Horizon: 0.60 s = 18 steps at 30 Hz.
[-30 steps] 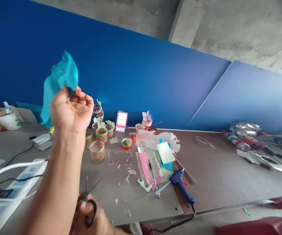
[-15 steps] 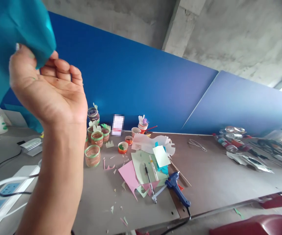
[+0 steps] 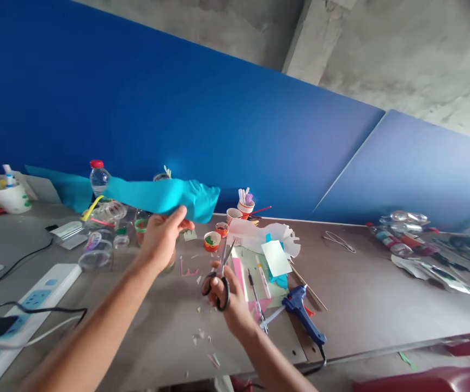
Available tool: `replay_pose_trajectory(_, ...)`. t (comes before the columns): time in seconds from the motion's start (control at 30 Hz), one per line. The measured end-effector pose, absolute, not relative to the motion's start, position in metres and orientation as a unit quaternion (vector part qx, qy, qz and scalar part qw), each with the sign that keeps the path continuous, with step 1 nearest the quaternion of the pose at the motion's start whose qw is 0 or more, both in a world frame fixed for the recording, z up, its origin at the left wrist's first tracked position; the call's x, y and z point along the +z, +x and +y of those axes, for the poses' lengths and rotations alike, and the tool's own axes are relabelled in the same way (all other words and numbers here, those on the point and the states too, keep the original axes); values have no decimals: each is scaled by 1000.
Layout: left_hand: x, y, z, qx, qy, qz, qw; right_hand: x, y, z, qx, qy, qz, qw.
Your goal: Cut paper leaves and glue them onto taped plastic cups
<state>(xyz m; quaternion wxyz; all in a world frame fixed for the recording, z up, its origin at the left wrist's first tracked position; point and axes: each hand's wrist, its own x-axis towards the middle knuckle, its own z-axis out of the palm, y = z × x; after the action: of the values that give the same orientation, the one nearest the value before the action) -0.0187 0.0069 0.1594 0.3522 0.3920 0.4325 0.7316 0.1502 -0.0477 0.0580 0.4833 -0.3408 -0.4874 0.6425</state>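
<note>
A long, crumpled turquoise sheet point(image 3: 161, 195), paper or thin fabric, is pinched between the thumb and fingers of my left hand point(image 3: 163, 237). It hangs above the table, in front of the blue partition. My right hand point(image 3: 229, 291) grips black-handled scissors point(image 3: 223, 272), fingers in the loops, with the blades pointing up and slightly apart. The blades are clear of the turquoise sheet. Behind my left hand, jars are partly hidden. Just beyond the scissors sit small red-rimmed paper cups point(image 3: 212, 241).
Right of my right hand lie a blue glue gun point(image 3: 303, 313), a pen point(image 3: 256, 291), and pale paper point(image 3: 276, 258). A white power strip point(image 3: 26, 310) and plastic bottles point(image 3: 98, 247) are at left. Bottles and cables point(image 3: 398, 237) lie far right. Paper scraps dot the table.
My left hand has come down from the upper left towards the middle with the turquoise sheet. My right hand, holding scissors, has come into view.
</note>
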Motion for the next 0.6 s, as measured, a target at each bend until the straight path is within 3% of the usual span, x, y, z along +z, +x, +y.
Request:
replay_pose_trajectory(0.3,53,-10,5,641,307,467,526,46,172,4,564,-368,-600,431)
replay_pose_trajectory(0.6,39,2,8,683,216,434,547,26,158,17,460,-382,-665,447)
